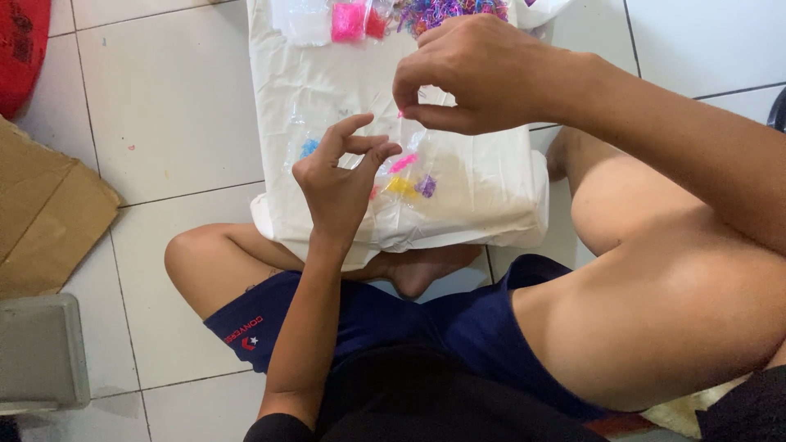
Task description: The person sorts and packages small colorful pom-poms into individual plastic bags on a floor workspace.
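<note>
Head view: at centre frame, the left hand (340,184) pinches thumb to forefinger, and the right hand (467,78) above pinches likewise; what either holds is too small to tell. Below them, small clear plastic packets of coloured beads (405,182) lie filled on the white cloth-covered board (483,184); a loose multicoloured pile (446,12) remains at top edge.

Whatever the right hand (467,74) pinches is too small to make out, hidden behind its curled fingers (409,90). The left hand (340,176) covers part of the small clear bags (409,176). The heap of coloured bands (442,12) and the pink packet (348,20) are cut off by the top edge; the red cloth (20,49) runs off the left.
</note>
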